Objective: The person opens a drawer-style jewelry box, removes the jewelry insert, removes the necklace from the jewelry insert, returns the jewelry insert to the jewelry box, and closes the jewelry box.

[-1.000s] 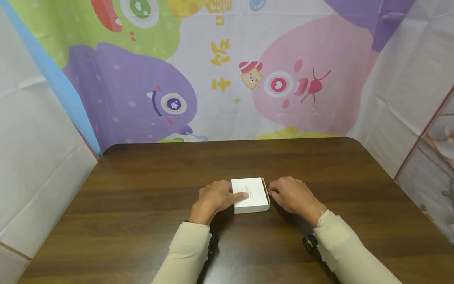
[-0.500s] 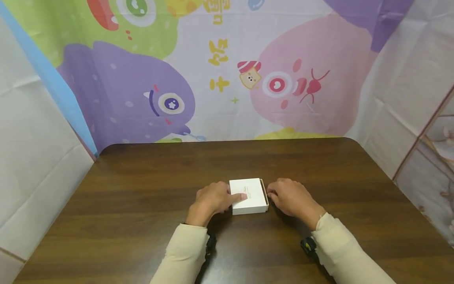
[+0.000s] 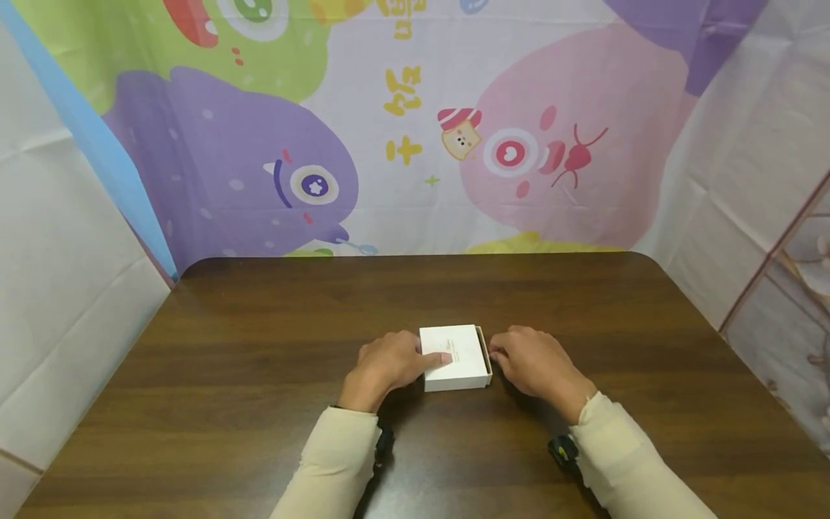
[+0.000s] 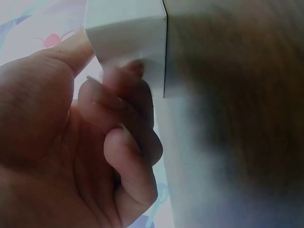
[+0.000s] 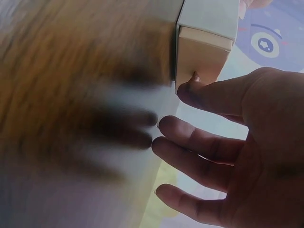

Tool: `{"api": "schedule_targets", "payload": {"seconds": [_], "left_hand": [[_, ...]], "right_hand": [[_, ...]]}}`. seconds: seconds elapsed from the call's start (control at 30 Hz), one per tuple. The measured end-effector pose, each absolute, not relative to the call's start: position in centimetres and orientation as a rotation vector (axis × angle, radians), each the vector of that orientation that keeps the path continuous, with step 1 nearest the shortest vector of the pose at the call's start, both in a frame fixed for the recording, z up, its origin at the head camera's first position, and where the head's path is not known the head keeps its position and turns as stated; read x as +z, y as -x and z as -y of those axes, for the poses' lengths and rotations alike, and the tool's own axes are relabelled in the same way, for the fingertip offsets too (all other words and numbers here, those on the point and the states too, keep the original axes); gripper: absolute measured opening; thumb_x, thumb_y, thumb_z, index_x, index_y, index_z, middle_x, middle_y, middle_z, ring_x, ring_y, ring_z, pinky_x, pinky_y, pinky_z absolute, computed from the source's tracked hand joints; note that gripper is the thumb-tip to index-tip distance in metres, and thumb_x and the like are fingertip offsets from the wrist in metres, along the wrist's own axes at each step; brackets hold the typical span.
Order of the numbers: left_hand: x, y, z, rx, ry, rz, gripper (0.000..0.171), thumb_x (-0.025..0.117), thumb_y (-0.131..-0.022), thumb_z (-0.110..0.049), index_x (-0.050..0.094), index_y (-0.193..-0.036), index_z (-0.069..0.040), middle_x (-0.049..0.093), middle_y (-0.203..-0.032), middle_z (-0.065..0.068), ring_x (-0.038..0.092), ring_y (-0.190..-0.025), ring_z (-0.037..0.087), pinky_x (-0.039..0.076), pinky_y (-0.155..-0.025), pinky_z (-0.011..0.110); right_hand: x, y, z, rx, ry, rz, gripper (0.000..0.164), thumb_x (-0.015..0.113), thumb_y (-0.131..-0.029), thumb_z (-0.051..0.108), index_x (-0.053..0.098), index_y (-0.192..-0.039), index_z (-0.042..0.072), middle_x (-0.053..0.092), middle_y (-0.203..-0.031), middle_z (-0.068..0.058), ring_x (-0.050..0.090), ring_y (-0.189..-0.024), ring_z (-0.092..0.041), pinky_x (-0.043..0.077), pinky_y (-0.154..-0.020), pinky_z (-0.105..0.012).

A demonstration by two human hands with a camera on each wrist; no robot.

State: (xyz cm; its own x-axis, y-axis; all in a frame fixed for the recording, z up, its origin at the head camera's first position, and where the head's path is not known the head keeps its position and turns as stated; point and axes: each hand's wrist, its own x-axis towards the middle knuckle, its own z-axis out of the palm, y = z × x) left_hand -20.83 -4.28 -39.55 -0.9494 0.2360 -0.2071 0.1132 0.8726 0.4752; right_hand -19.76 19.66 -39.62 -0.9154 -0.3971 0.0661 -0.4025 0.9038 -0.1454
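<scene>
A white, flat drawer-style box (image 3: 449,349) with small gold print lies on the wooden table. Its inner tray (image 5: 202,54) sticks out slightly at the right end. My left hand (image 3: 389,362) grips the box's left end, the thumb across the top; in the left wrist view its fingers (image 4: 126,102) curl against that end. At the opposite end, my right hand (image 3: 534,358) pinches a small brownish pull tab (image 5: 195,76) on the tray face between thumb and index finger. The index finger is mostly hidden behind the thumb. Its other fingers (image 5: 190,159) are loosely bent, near the tabletop.
The dark brown table (image 3: 292,310) has rounded far corners. A cartoon-printed cloth (image 3: 402,194) hangs behind its far edge, with pale panels at the left (image 3: 58,252) and right (image 3: 726,194). Both wrists carry small black devices (image 3: 564,450).
The head view shifts slightly. Both hands keep their places at the two ends of the box, and no clear movement of the tray shows.
</scene>
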Motion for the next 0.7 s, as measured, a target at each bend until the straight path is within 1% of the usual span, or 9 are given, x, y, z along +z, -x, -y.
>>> {"api": "schedule_targets", "payload": {"seconds": [0.1,0.3,0.53,0.7], "left_hand": [[-39.55,20.86,4.17,0.670,-0.267,-2.794,0.050,0.064,-0.088,-0.065,0.071,-0.092,-0.016,0.060,-0.074,-0.002,0.052,-0.067,0.017,0.041,-0.069,0.041],[-39.68,20.89,4.09,0.666,-0.256,-2.787,0.052,0.063,-0.088,-0.066,0.071,-0.095,-0.015,0.061,-0.077,-0.003,0.054,-0.070,0.018,0.042,-0.072,0.043],[-39.68,20.97,4.11,0.657,-0.266,-2.784,0.053,0.062,-0.089,-0.066,0.072,-0.099,-0.015,0.062,-0.080,-0.003,0.054,-0.072,0.018,0.042,-0.073,0.043],[-39.67,20.95,4.15,0.643,-0.275,-2.785,0.053,0.061,-0.089,-0.067,0.072,-0.099,-0.015,0.062,-0.082,-0.003,0.055,-0.073,0.018,0.043,-0.073,0.044]], "right_hand": [[-39.62,19.71,-19.76,0.237,-0.637,3.022,0.015,0.071,-0.093,0.016,0.065,-0.080,0.021,0.053,-0.074,0.005,0.052,-0.069,-0.015,0.046,-0.063,-0.040],[-39.69,19.68,-19.87,0.242,-0.639,3.018,0.008,0.070,-0.093,0.015,0.070,-0.087,0.019,0.058,-0.078,0.006,0.056,-0.074,-0.015,0.049,-0.066,-0.042],[-39.81,19.72,-19.88,0.234,-0.647,3.005,0.016,0.070,-0.093,0.016,0.065,-0.079,0.020,0.053,-0.073,0.004,0.052,-0.068,-0.016,0.046,-0.062,-0.041],[-39.87,19.72,-19.88,0.230,-0.644,2.993,0.016,0.070,-0.094,0.018,0.065,-0.079,0.020,0.054,-0.073,0.004,0.054,-0.068,-0.017,0.047,-0.061,-0.040]]}}
